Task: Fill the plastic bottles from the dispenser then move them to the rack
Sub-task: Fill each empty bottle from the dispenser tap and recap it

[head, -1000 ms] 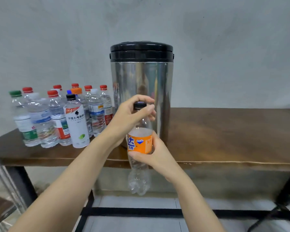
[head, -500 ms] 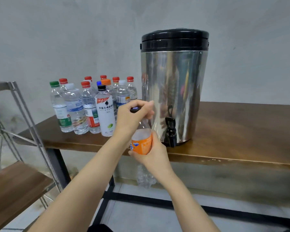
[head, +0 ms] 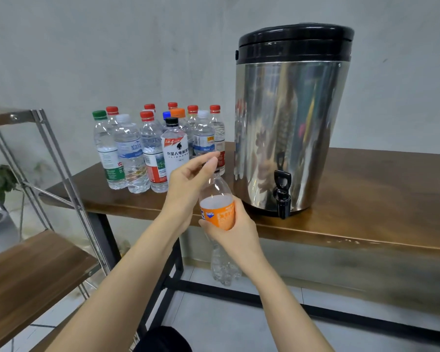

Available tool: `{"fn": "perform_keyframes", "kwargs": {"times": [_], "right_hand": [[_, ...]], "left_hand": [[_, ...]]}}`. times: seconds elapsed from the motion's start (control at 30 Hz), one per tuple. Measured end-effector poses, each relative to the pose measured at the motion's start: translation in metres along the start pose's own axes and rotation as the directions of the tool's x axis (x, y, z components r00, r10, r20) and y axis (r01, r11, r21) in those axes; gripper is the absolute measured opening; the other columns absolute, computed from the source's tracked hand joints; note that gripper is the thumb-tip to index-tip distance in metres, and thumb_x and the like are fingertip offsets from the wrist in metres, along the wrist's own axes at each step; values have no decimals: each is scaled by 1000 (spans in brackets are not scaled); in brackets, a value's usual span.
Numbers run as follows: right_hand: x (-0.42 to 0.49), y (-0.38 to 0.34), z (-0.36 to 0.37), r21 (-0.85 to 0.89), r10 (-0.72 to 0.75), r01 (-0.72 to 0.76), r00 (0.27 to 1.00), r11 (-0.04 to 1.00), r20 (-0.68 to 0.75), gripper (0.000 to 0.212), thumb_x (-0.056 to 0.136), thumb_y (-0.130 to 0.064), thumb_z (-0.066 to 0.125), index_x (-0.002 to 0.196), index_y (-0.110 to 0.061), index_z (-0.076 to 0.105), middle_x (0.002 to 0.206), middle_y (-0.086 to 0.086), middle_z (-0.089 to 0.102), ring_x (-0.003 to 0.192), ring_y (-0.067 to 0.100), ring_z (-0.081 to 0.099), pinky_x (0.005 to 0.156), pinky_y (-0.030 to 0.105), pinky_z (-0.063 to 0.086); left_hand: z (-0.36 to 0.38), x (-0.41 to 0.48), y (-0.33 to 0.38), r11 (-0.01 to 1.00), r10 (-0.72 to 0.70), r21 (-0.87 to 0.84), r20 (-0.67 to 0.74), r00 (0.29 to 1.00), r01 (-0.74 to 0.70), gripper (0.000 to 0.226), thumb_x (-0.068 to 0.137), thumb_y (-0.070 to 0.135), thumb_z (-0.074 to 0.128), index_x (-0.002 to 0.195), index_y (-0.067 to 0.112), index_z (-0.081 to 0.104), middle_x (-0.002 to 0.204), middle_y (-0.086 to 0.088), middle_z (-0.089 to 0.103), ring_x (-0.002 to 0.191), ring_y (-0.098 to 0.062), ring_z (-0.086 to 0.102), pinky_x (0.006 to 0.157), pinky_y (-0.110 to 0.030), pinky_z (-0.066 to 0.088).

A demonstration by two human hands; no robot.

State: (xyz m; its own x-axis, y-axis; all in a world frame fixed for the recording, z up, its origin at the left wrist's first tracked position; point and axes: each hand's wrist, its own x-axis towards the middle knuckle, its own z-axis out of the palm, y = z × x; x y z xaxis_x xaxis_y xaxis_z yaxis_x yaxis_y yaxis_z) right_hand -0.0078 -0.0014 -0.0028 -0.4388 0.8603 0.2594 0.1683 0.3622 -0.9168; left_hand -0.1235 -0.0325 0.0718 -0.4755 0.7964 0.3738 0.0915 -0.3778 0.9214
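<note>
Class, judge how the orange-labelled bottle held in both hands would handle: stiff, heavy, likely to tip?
The orange-labelled bottle looks thin and clear, so it probably dents under a squeeze from the right hand. It is tall and narrow, so likely tips if nudged once standing. Fill level is unclear, so weight is uncertain.

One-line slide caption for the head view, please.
Right hand holds the Fanta bottle at its label, left hand grips its top, near the dispenser.
</note>
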Motion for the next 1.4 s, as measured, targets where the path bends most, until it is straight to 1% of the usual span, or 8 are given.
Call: {"fn": "perform_keyframes", "kwargs": {"times": [0.13,0.4,0.53,0.7,0.9,1.13,1.27,1.4], "right_hand": [[5,3,2,-53,50,-50,999,997,-14,63,74,-40,81,125,-41,45,108,-19,61,99,4,61,92,35,54],[11,10,12,-192,37,-45,998,980,-48,71,74,-48,79,134,-38,41,116,-15,60,102,10,60,88,33,53],[10,22,9,-178,72,-84,995,980,-74,72,73,-50,80,133,-40,41,114,-17,60,101,7,60,89,36,55],[8,35,4,-159,94,-109,991,981,-95,71,73,-47,81,132,-40,42,113,-18,60,100,5,60,86,32,56],[5,42,0,-119,98,-109,991,987,-88,72,73,-43,83,132,-41,41,116,-19,58,104,4,59,86,24,53],[-3,38,-6,-23,58,-60,995,998,-82,69,71,-42,85,123,-52,40,118,-22,59,107,3,59,90,29,55],[-12,30,-20,36,6,-3,995,999,-103,67,70,-38,86,124,-46,46,118,-21,61,108,1,60,93,33,55],[-28,14,-48,93,-62,75,989,993,-132,65,70,-31,87,125,-37,52,117,-14,64,108,5,62,92,31,54]], "left_hand": [[-15,5,-5,998,-56,40,111,992,52,28,101,22,52,125,20,66,120,12,69,114,-1,61,97,-28,51],[-27,31,-18,991,-109,-103,-206,973,89,11,85,17,74,95,21,74,99,4,74,98,-8,68,87,-24,54],[-42,47,-52,979,-62,170,-295,954,116,21,83,12,77,104,11,72,98,3,71,81,1,65,73,-10,52],[-49,56,-112,800,-62,581,-175,983,154,22,83,15,77,104,10,73,102,1,69,93,-11,61,91,-24,48],[-46,59,-140,619,-11,778,-125,992,105,24,83,24,77,106,19,72,106,-1,72,104,-21,61,95,-45,50],[-45,54,-126,580,27,809,-133,991,93,32,86,29,74,116,19,69,119,-3,68,117,-29,50,99,-45,42],[-36,55,-105,644,75,765,-79,994,12,25,89,29,71,111,17,71,117,-6,69,116,-30,55,99,-50,44],[-6,51,-72,704,171,693,47,984,-156,18,94,20,66,108,13,72,111,-2,70,109,-19,58,93,-29,44]]}}
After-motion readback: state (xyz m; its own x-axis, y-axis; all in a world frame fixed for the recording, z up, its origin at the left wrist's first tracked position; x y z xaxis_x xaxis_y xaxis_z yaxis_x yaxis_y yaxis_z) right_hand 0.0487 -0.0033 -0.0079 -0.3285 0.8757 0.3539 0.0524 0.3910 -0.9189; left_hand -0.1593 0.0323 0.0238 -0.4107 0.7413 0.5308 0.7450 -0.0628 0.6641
